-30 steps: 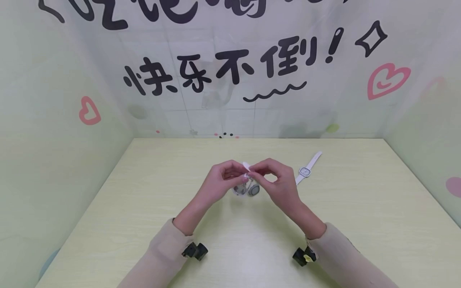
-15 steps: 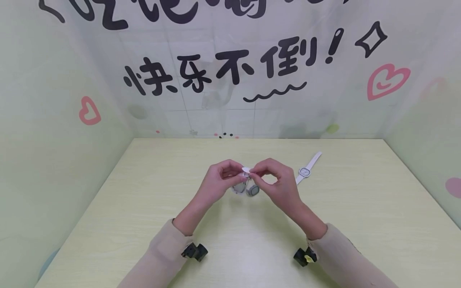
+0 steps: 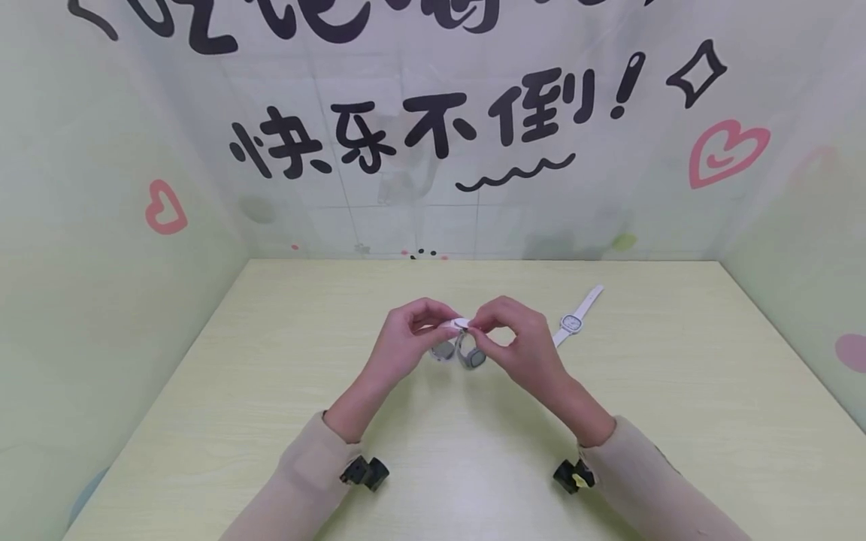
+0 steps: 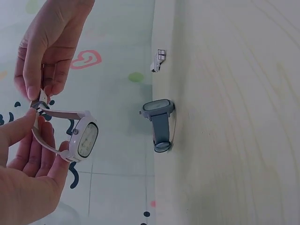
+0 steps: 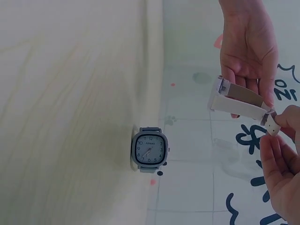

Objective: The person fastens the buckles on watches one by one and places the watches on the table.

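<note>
A white wristwatch (image 4: 86, 138) hangs between my two hands, its strap looped and joined at the metal buckle (image 4: 40, 107). My left hand (image 3: 406, 342) holds the strap by the buckle, fingers curled along the band. With thumb and fingertip my right hand (image 3: 521, 334) pinches the white strap end (image 5: 273, 126), which has small holes and pokes out past the buckle. Below and beyond the hands, a grey-blue wristwatch (image 4: 160, 124) with its strap closed in a loop stands on the table; its squarish dial (image 5: 150, 149) faces the right wrist camera.
Another white wristwatch (image 3: 571, 323) lies stretched out on the table (image 3: 271, 391), to the right of my right hand. A printed curtain (image 3: 419, 203) with lettering and hearts hangs behind the table and along both sides.
The strap end has tipped down flatter between my fingers. The held watch has swung slightly left, showing more of the grey-blue watch behind. Both hands have shifted only slightly.
</note>
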### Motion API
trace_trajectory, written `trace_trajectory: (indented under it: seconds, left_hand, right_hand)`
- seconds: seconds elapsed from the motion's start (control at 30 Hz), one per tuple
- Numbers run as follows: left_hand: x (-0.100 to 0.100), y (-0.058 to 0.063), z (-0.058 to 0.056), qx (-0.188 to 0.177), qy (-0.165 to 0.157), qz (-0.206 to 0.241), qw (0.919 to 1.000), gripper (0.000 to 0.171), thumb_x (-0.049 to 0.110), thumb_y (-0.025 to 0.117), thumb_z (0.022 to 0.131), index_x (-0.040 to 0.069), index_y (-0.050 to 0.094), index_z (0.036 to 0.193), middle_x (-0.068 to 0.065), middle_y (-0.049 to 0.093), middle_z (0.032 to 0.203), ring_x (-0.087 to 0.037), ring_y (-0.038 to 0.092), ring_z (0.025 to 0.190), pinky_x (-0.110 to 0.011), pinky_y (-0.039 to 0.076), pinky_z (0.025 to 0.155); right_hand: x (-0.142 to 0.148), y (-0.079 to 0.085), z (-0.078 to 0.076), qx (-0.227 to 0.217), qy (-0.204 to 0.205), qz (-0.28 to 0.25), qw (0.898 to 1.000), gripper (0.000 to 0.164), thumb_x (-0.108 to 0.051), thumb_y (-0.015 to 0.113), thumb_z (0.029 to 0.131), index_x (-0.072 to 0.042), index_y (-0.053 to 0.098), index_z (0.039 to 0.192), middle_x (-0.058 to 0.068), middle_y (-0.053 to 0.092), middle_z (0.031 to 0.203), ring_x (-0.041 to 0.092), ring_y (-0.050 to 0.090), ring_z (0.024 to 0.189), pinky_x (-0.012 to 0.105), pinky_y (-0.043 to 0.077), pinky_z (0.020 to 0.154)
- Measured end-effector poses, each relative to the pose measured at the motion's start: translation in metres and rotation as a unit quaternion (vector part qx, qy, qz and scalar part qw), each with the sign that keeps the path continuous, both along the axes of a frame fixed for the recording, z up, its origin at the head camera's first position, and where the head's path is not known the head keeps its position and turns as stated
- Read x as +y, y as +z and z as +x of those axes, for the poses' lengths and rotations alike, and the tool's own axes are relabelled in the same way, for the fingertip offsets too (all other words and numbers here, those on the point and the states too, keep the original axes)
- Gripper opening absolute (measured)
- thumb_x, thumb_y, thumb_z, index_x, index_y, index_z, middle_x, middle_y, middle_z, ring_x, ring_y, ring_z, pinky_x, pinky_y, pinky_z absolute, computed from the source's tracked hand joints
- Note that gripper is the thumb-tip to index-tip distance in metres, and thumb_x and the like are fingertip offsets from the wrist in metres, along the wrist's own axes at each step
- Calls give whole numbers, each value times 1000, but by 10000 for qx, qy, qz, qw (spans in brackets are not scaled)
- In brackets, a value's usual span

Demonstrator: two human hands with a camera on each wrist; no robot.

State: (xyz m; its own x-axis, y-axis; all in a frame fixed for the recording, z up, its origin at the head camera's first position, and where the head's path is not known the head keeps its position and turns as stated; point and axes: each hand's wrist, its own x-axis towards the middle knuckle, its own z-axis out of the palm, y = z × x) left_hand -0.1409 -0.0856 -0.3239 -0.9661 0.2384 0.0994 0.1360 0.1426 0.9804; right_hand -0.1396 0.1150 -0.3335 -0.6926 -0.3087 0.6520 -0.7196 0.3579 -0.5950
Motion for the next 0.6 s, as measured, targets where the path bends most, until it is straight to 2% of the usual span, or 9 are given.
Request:
trace_trajectory:
  seconds: [0.17,0.33,0.47,0.6]
  left_hand:
    - [-2,0,-1,21,57,-32,10000,18,0,70,90,-3,67,108,-19,70,109,-17,68,98,-27,56,95]
    - [-4,-1,-1,-40,62,-177,9998,19,1,70,90,-2,67,109,-19,70,110,-19,69,101,-28,56,96]
    - [-6,-1,0,37,48,-421,9991,20,2,72,89,0,68,108,-16,70,109,-20,69,99,-28,57,94]
    - [-5,-1,1,198,8,-546,9983,21,4,74,88,1,67,107,-16,72,107,-20,70,96,-25,58,89]
  right_hand:
    - [-2,5,-2,198,-57,426,9989,10,1,75,83,-7,70,87,3,68,85,13,66,78,26,60,72]
    - [0,8,-2,188,100,662,9976,6,-3,74,85,-7,69,86,3,68,86,14,67,78,28,61,71]
    - [0,7,-1,201,183,713,9971,10,-2,77,83,-7,71,88,2,70,87,14,68,79,29,61,72]
    - [-3,5,1,255,98,656,9975,12,-3,80,81,-9,74,91,1,73,88,13,70,83,26,61,75]
